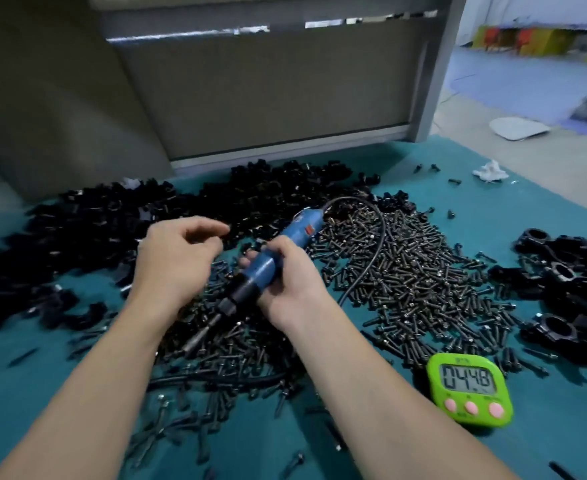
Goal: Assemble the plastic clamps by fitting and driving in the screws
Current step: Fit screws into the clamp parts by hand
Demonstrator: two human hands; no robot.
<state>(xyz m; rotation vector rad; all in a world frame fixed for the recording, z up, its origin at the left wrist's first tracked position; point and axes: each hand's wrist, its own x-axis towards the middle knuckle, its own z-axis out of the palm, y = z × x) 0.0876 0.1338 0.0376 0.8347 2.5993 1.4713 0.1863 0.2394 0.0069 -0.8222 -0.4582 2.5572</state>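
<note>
My right hand (pixel 292 275) grips a blue electric screwdriver (pixel 268 261) round its barrel. Its black nose and metal bit (pixel 202 336) point down-left over a wide heap of dark screws (pixel 406 271). My left hand (pixel 178 258) hovers just left of the tool, fingers loosely curled with nothing visible in them, above the edge of a big pile of black plastic clamp parts (pixel 112 220). A smaller group of black ring-shaped clamps (pixel 562 271) lies at the right.
A green timer (pixel 468 389) reading 04:48 sits on the teal cloth (pixel 527 202) at the front right. The screwdriver's black cable (pixel 371 258) loops over the screws. A grey panel (pixel 250 98) stands behind the piles. A white rag (pixel 491 171) lies far right.
</note>
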